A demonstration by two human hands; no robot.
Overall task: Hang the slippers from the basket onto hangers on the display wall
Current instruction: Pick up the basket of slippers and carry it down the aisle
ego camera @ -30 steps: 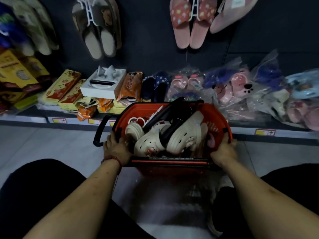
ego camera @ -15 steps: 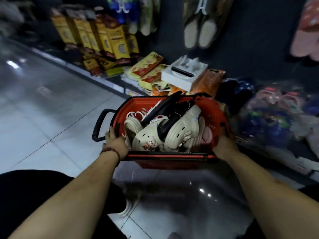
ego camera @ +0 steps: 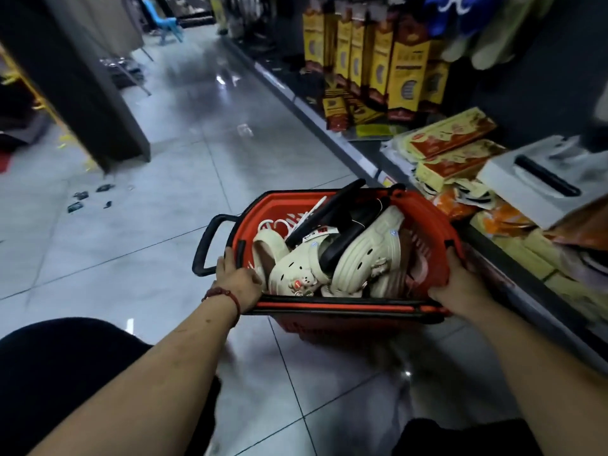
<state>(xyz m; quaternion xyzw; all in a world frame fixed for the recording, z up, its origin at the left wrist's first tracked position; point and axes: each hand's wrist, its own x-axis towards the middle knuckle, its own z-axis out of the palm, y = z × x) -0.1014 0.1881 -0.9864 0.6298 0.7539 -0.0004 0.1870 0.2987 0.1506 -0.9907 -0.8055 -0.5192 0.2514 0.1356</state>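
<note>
Two grips on one red plastic mesh basket (ego camera: pixel 431 222): left grip (ego camera: pixel 239 282) curls over the rim at 8 o'clock, right grip (ego camera: pixel 460 286) clasps the rim at 4 o'clock. Inside lie heaped cream foam clog slippers (ego camera: pixel 363 255), with long black plastic pieces (ego camera: pixel 332 209) across them toward 12. Grey tiled floor (ego camera: pixel 158 232) below. Shelf of yellow-and-red boxes (ego camera: pixel 452 139) at 2 o'clock.

This is a shop. A long aisle with a shiny tiled floor (ego camera: pixel 171 225) runs beside a low shelf (ego camera: pixel 358 149). The shelf carries rows of yellow packets (ego camera: pixel 408 74), all of the same kind. A small label (ego camera: pixel 383 180) sits on the shelf edge. A red plastic basket (ego camera: pixel 424 222) with a black handle holds cream slippers (ego camera: pixel 365 255).
</note>
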